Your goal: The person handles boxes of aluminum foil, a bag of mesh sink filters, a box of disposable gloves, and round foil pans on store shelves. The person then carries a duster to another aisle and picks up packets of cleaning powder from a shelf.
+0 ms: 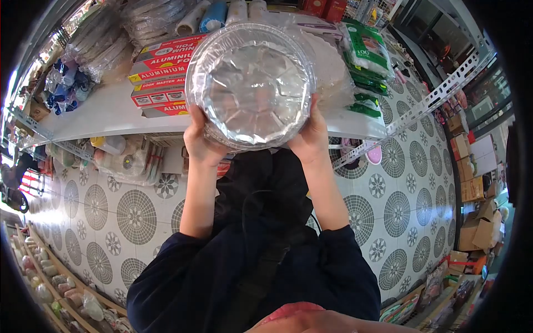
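Both my hands hold a stack of round clear plastic containers [255, 86] up in front of the white shelf [105, 119]. My left hand [204, 139] grips its lower left side, and my right hand [311, 136] grips its lower right side. Most of my fingers are hidden behind the stack. Left of it lie red and yellow boxes of aluminium foil [161, 77]. To the right are a clear-wrapped stack of pale round items [327, 69] and green and white packets [367, 53].
Plastic-wrapped stacks [100, 41], rolls [214, 15] and a blue bundle [66, 86] lie on the shelf. A perforated metal post [444, 86] stands at the right. Cardboard boxes [477, 225] line the far right. Goods in plastic [130, 161] sit below the shelf.
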### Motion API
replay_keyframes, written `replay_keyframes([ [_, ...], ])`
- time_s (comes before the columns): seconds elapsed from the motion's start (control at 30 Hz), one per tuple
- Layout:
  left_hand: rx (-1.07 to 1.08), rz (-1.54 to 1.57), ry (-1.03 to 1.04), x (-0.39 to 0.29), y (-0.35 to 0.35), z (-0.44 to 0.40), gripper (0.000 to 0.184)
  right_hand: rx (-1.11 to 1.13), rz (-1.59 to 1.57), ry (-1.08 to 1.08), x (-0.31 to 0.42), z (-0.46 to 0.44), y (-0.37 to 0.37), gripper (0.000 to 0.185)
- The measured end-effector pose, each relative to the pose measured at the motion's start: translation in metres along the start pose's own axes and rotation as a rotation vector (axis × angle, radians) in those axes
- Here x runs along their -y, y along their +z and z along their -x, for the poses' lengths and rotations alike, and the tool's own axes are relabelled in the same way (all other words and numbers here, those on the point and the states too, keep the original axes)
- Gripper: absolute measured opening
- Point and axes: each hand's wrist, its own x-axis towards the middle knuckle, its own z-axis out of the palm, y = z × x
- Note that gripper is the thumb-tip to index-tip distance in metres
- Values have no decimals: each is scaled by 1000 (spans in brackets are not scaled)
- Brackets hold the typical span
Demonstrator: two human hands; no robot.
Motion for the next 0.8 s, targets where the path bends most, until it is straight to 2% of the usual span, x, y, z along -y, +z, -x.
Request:
replay_keyframes([
  [0.13, 135, 54, 9, 0, -12, 5, 70, 107, 57, -50, 4, 7, 6, 42],
  [0.17, 101, -224, 31, -5, -15, 6, 74, 115, 59, -45, 5, 8, 10, 40],
  [0.27, 196, -97, 4, -2, -8, 4, 77, 165, 45, -28, 7, 10, 0, 39],
  [0.4, 66, -127, -28, -4, -15, 8, 75, 51, 74, -74, 10, 12, 6, 41],
  [0.53, 128, -266, 18, -4, 0, 5, 69, -26, 128, -59, 18, 8, -2, 42],
  [0.57, 191, -107, -9, -4, 7, 0, 66, -14, 132, -60, 18, 8, -4, 41],
  [0.6, 40, -311, 24, -4, 14, 0, 66, -3, 136, -60, 18, 7, -2, 41],
  [0.63, -111, -512, 58, -4, 19, 4, 66, -77, 447, -149, 17, 11, 2, 41],
  [0.67, -264, -713, 94, -4, 25, 8, 66, -194, 524, -189, 16, 12, 7, 41],
  [0.7, -187, -744, 115, -6, 30, 12, 57, -312, 599, -227, 14, 11, 12, 41],
  [0.73, -102, -900, 114, -9, 35, 16, 48, -431, 673, -265, 13, 13, 17, 41],
  [0.77, -14, -1053, 111, -12, 40, 20, 39, -432, 687, -233, 13, 19, 23, 47],
  [0.8, 160, -1292, 127, -10, 54, 15, 32, -393, 643, -258, 9, 26, 21, 47],
])
